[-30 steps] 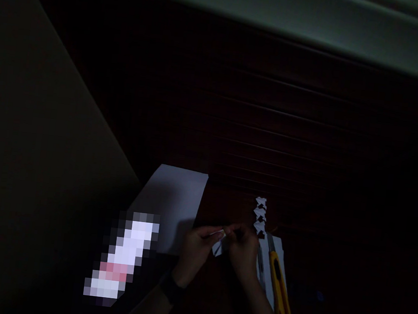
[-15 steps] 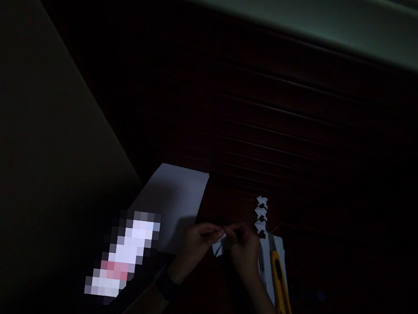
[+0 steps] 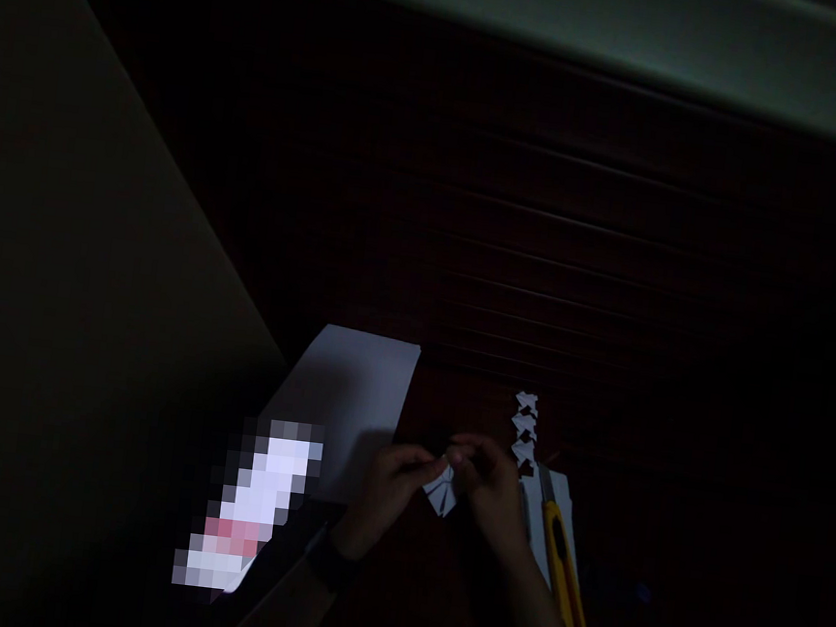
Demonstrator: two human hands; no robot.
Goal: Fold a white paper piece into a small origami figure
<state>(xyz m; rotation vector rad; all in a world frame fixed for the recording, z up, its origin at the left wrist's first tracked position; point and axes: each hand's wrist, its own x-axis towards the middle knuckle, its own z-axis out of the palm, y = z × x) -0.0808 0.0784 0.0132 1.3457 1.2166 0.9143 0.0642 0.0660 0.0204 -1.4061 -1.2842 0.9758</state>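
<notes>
A small piece of folded white paper [image 3: 442, 493] is pinched between my two hands, its pointed lower end hanging toward me and dark crease lines crossing it. My left hand [image 3: 390, 491], with a dark band at the wrist, grips its left edge between thumb and fingers. On the other side, my right hand [image 3: 490, 488] holds the upper right edge with thumb and index finger. The paper's top is partly hidden by fingertips. Just beyond my right hand lie several small folded white paper figures [image 3: 524, 426] in a column.
To the left lie white paper sheets [image 3: 361, 378], beside a brightly lit, pixelated object [image 3: 253, 496]. On the right, a yellow utility knife [image 3: 562, 561] rests on smaller white paper [image 3: 556, 485]. A pale wall [image 3: 86, 316] borders the dark wooden surface [image 3: 484, 261].
My right fingers have shifted slightly on the folded paper. The paper has turned, so more of its creased face and pointed lower end shows. The things around it stay put.
</notes>
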